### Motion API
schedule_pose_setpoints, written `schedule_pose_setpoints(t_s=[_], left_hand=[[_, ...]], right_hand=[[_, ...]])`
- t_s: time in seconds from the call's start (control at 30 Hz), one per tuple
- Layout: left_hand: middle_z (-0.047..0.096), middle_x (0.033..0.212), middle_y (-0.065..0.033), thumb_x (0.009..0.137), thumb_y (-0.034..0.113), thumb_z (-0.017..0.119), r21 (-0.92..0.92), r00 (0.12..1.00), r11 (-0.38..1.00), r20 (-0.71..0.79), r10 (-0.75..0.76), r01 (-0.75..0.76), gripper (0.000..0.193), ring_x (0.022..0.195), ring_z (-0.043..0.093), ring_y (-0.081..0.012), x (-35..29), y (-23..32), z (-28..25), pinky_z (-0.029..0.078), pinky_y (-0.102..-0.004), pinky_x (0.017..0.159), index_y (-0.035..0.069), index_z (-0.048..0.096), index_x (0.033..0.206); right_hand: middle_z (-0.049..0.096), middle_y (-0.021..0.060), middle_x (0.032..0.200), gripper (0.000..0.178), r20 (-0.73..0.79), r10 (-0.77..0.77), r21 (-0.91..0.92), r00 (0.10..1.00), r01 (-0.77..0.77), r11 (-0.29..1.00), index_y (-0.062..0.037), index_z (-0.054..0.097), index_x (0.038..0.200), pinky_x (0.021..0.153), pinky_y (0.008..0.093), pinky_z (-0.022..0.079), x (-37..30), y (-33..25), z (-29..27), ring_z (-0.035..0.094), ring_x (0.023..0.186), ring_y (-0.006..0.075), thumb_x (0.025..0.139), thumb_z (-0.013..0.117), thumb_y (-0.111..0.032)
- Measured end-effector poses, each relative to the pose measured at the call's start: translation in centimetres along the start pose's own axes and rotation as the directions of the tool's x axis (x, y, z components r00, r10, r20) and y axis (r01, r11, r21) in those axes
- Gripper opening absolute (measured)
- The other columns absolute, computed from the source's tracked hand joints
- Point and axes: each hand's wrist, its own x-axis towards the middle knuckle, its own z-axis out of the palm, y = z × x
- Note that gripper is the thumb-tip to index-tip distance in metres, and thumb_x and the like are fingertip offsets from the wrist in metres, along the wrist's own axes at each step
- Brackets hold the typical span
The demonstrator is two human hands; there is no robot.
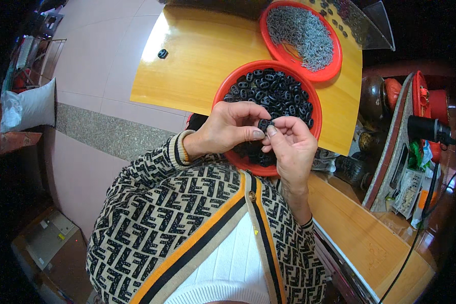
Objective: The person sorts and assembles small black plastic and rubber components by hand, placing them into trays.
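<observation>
Between the thumb and fingers of my left hand (228,127) is a small black two-hole piece (263,124), rounded like a cord lock. My right hand (291,143) pinches at the same piece from the right; whether a smaller part sits in its fingertips is hidden. Both hands meet over a red basin (316,114) heaped with black two-hole pieces (276,91). Behind it to the right, a second red basin (334,71) holds a pile of small silvery metal parts (304,38), too small to name.
A yellow wooden table (202,48) bears both basins. One lone black piece (162,53) lies near its left edge, and several more lie at the far right. A black cylindrical device (428,129) with a cable stands at right. A white sack (29,106) rests far left.
</observation>
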Motion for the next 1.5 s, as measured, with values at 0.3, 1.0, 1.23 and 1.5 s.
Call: schedule_pose_setpoints(t_s=[0.3, 1.0, 1.23, 1.5], left_hand=[[0.048, 0.075, -0.0020, 0.070, 0.006, 0.067, 0.242, 0.963, 0.935, 0.135, 0.232, -0.259, 0.023, 0.067, 0.045, -0.0101, 0.4, 0.4, -0.2, 0.039, -0.0226, 0.061, 0.000, 0.059, 0.090], [0.051, 0.071, -0.0039, 0.069, 0.009, 0.067, 0.355, 0.944, 0.880, 0.209, 0.255, -0.316, 0.022, 0.066, 0.048, -0.0130, 0.5, 0.2, 0.2, 0.040, -0.0253, 0.061, 0.002, 0.060, 0.088], [0.051, 0.073, -0.0041, 0.070, 0.008, 0.067, 0.340, 0.951, 0.892, 0.185, 0.247, -0.298, 0.022, 0.067, 0.048, -0.0131, 1.0, 0.8, -0.1, 0.041, -0.0249, 0.062, 0.001, 0.059, 0.090], [0.050, 0.077, -0.0029, 0.071, 0.002, 0.065, 0.269, 0.964, 0.926, 0.105, 0.243, -0.263, 0.034, 0.072, 0.048, -0.0101, 0.8, 0.6, -0.1, 0.041, -0.0221, 0.064, -0.002, 0.054, 0.103]], right_hand=[[0.060, 0.0126, 0.079, 0.027, 0.438, 0.185, 0.372, 0.880, -0.364, 0.854, 0.0079, 0.053, 0.098, 0.050, 0.0211, 0.049, 1.7, 1.5, -3.2, 0.058, 0.060, 0.0133, 0.076, 0.062, -0.006], [0.058, 0.0106, 0.068, 0.020, 0.584, 0.225, 0.392, 0.780, -0.514, 0.763, 0.0059, 0.056, 0.087, 0.042, 0.0202, 0.045, 2.0, 2.3, -3.6, 0.056, 0.051, 0.0127, 0.076, 0.062, -0.009], [0.058, 0.0090, 0.067, 0.017, 0.539, 0.216, 0.366, 0.814, -0.458, 0.810, 0.0048, 0.056, 0.087, 0.042, 0.0199, 0.045, 2.4, 1.4, -3.2, 0.056, 0.051, 0.0118, 0.078, 0.061, -0.010], [0.057, 0.0037, 0.063, 0.008, 0.314, 0.255, 0.052, 0.915, -0.284, 0.957, -0.0006, 0.057, 0.079, 0.041, 0.0171, 0.041, 2.7, -0.8, -3.1, 0.053, 0.049, 0.0082, 0.078, 0.058, -0.008]])
